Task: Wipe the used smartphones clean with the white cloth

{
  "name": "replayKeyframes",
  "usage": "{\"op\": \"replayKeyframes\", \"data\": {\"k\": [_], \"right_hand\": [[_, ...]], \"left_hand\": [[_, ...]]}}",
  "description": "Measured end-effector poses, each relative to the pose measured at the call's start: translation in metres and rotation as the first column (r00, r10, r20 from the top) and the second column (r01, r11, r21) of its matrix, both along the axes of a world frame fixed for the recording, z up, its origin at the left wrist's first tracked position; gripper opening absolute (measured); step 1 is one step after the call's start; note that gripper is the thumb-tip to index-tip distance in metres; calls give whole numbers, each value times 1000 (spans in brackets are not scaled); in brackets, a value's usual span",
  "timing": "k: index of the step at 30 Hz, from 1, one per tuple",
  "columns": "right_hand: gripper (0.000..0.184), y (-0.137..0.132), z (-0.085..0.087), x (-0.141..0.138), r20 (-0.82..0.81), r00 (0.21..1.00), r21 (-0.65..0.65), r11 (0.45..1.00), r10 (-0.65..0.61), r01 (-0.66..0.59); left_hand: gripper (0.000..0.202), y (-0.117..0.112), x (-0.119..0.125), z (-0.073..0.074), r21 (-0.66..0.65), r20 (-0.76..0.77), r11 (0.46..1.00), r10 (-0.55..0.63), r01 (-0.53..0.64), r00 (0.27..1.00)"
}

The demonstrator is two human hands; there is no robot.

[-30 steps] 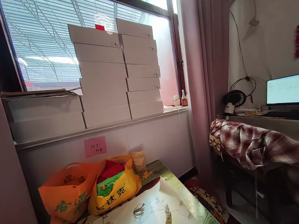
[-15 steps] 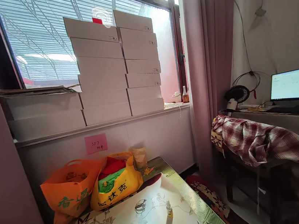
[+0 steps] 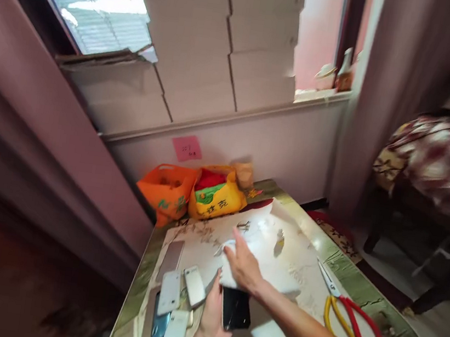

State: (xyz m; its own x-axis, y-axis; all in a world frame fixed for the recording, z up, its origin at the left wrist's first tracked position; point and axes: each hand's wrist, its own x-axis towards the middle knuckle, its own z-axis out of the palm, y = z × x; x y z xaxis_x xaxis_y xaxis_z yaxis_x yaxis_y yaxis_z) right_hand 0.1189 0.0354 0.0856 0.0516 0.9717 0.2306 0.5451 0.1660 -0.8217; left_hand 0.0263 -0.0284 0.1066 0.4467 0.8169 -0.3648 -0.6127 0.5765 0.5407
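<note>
1. Pink note (image 3: pixel 187 148), stuck on the wall below the window sill: two short lines of dark handwriting, too blurred to read.
2. Yellow bag (image 3: pixel 217 205), far end of the bench: green printed Chinese characters on the front, too small to make out.
3. Orange bag (image 3: pixel 166 193), beside it: green characters low on the front, blurred.
4. Black phone (image 3: pixel 235 309): dark screen, no brand legible.

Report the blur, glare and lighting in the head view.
Head view: motion blur smears the stacked boxes and plaid cloth; the window is blown out; glare washes out the white sheet by the small bottle; the scissors and right hand look fairly sharp.
</note>
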Motion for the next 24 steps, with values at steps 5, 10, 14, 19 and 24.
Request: {"op": "replayKeyframes", "data": {"k": [5,10,14,19,24], "right_hand": [[59,2,-21,28,33,986,-103,981,-164,167],[65,17,-20,61,-47,925,9,926,-376,377],[55,-1,-14,44,-93,981,203,961,-171,187],[44,-81,-39,3,8,981,279,942,192,-187],[47,-97,-44,5,159,924,284,880,348,-380]], "left_hand": [[38,-11,-14,1,-106,37,977,190,-185,981],[41,-1,-24,3,-74,105,966,254,-247,962],[39,9,-22,-10,-82,90,962,266,-259,960],[31,23,-26,-25,-122,-5,906,408,-405,913],[33,15,-29,-36,-154,-36,922,353,-354,935]]}}
